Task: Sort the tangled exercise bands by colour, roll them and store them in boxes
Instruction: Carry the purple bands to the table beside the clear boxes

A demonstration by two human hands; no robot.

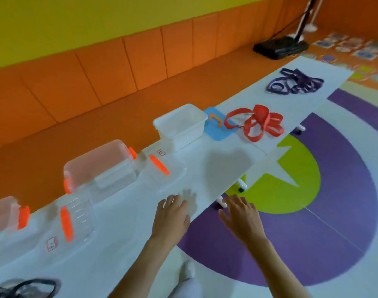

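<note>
A tangle of red bands (258, 122) lies on the long white table (222, 164), past a white open box (181, 125). Farther along, a tangle of purple bands (295, 81) sits near the table's far end. Black bands (26, 288) show at the bottom left corner. My left hand (173, 214) hovers over the table's near edge, fingers spread and holding nothing. My right hand (241, 216) is beside it, off the table's edge over the floor, fingers also apart and holding nothing.
Two clear boxes with orange clips (100, 166) (5, 214) stand along the far side, their lids (162, 168) (76, 220) lying beside them. A blue lid (219, 127) lies by the white box. An orange padded wall runs behind; a black stand base (280, 47) sits far right.
</note>
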